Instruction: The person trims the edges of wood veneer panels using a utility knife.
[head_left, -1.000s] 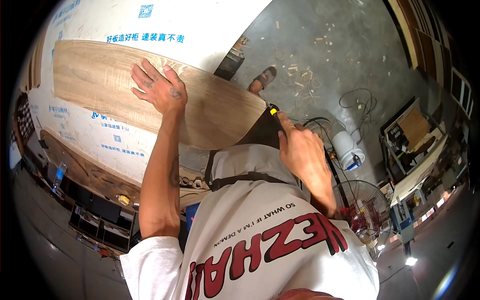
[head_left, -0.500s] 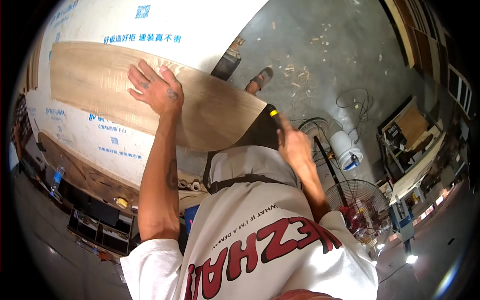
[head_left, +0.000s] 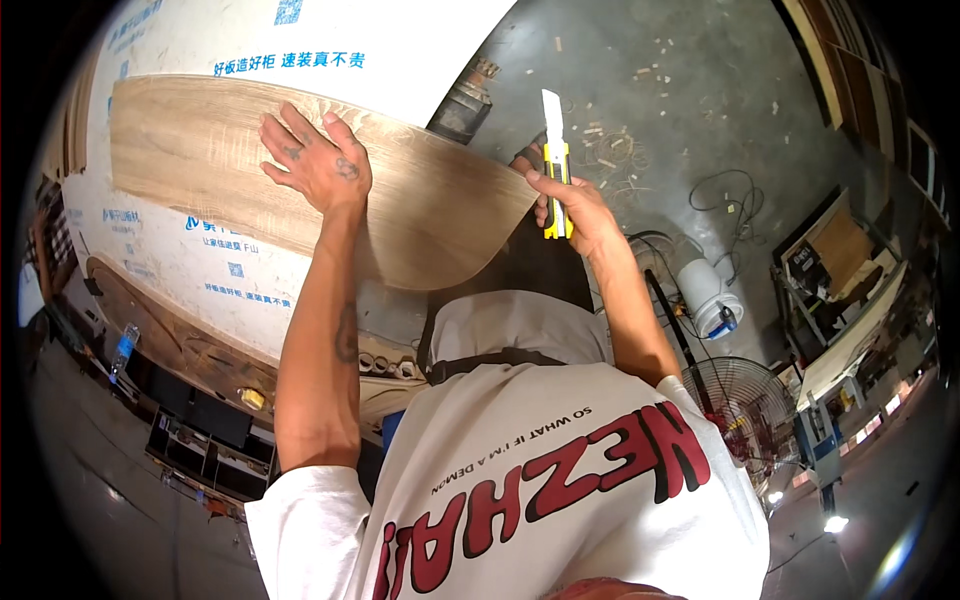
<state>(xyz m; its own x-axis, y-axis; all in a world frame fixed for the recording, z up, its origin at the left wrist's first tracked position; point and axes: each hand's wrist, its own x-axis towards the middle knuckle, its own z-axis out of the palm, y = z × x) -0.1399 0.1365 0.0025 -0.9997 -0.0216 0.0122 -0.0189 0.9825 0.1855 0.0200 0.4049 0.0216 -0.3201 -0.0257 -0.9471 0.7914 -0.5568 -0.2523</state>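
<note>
A wood-grain board [head_left: 430,215] with a rounded near corner lies on a large white printed sheet [head_left: 400,30]. My left hand [head_left: 318,165] rests flat on top of this board, its fingers spread. In my right hand [head_left: 580,212] is a yellow and black utility knife [head_left: 557,190], gripped by its handle. The long blade points up and away from me, clear of the board. The hand is just beyond the board's right end.
Scraps litter the grey floor [head_left: 690,130] at the right. A white bucket [head_left: 712,295] and a caged fan [head_left: 745,410] stand to my right, near loose cables. A water bottle [head_left: 125,350] and a yellow tape roll [head_left: 252,398] are at the left.
My right hand has turned and risen, bringing the knife from the board's right corner to point upward with its blade in sight. My left hand stays on the board.
</note>
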